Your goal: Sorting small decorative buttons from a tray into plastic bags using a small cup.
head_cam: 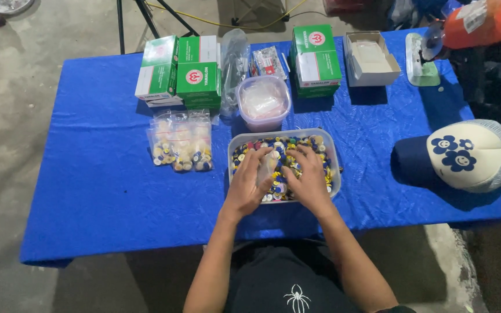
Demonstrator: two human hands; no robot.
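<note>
A clear rectangular plastic tub [327,146] sits near the table's front edge, full of small round pieces in blue, yellow and white. Both of my hands are inside it. My left hand [248,182] and my right hand [308,177] together grip a small clear plastic bag [269,167] held over the pieces, fingers curled on its two sides. Left of the tub lie several filled clear bags [181,145] of the same pieces.
Blue cloth covers the table [100,174]. At the back stand green-and-white cartons [181,72], a second stack [316,58], a round clear tub of empty bags [262,103] and an open white box [371,58]. A cap with blue flowers [465,155] lies at the right.
</note>
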